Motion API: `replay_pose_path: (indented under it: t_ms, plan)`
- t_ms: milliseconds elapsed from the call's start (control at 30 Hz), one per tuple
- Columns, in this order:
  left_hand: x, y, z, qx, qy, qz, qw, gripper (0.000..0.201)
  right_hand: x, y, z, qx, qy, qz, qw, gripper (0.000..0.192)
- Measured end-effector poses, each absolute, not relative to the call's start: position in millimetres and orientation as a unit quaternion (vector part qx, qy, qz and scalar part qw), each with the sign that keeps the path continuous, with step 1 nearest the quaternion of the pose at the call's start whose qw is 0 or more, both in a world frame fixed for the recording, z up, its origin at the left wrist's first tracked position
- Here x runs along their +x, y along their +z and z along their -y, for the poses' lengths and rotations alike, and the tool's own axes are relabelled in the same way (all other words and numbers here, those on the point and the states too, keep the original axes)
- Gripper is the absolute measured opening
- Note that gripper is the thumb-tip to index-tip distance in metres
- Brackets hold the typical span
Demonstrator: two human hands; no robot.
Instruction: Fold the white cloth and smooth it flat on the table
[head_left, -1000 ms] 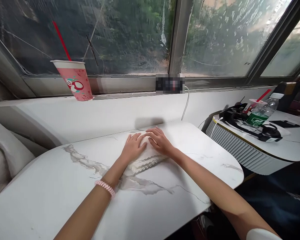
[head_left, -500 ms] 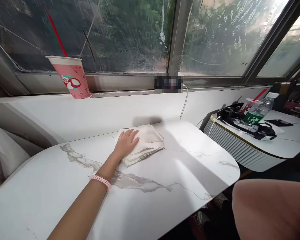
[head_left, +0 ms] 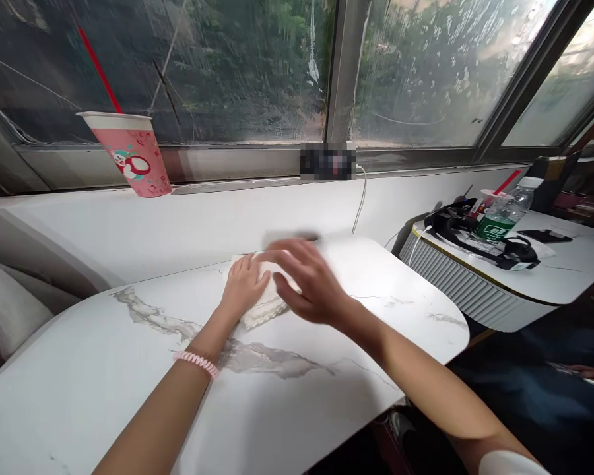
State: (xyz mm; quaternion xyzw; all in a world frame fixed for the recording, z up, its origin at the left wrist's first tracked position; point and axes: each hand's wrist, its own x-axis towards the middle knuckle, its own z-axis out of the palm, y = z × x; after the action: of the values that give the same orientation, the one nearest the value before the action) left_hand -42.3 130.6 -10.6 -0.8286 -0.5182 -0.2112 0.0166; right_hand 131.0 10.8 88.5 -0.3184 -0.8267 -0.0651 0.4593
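Observation:
A folded cream cloth with a scalloped edge lies on the white marble-patterned table, near the wall. Flat on the cloth's left part rests my left hand, fingers stretched out, a pink coil band round its wrist. My right hand, smeared by motion, hovers over the right part of the cloth with its fingers apart and bent. It holds nothing that I can see and hides much of the cloth.
A pink paper cup with a red straw stands on the window ledge at left. Further along sits a blurred-out dark box with a white cable. At right, a second table bears a water bottle, a black headset and a phone.
My right arm has swung in from the lower right, bringing the hand over the cloth. My left hand stays flat on the cloth. The view has shifted slightly.

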Motion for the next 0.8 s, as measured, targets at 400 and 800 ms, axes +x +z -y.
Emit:
replay_pose_path:
  t_ms: [400,800]
  plan:
    - [-44.7,-2.3,-126.1,-0.835,-0.237,0.497,-0.027,0.045,129.6,7.4,-76.4,-0.458,0.29,0.743,0.393,0.026]
    - [-25.8,-12.4,-133.3,-0.762,-0.214,0.61,0.025,0.046,106.9,16.3,-136.7,-0.555,0.036,0.812,0.178,0.027]
